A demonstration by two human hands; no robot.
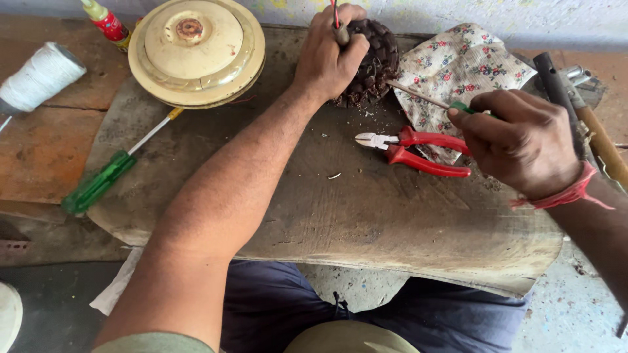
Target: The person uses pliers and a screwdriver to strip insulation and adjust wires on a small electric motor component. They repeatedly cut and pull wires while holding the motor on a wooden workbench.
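My left hand (327,55) grips a dark round wound motor core (374,62) at the far edge of a worn wooden board (366,209), with a red wire running up past its fingers. My right hand (523,140) is closed on a green-handled screwdriver (425,99), whose thin shaft points left with its tip against the core. Red-handled cutting pliers (415,147) lie on the board just left of my right hand.
A cream round fan cover (196,49) sits at the back left, a large green-handled screwdriver (108,176) below it. A white thread spool (39,78), a red-labelled bottle (108,25), a floral cloth (458,65) and metal tools (569,91) at right surround the board.
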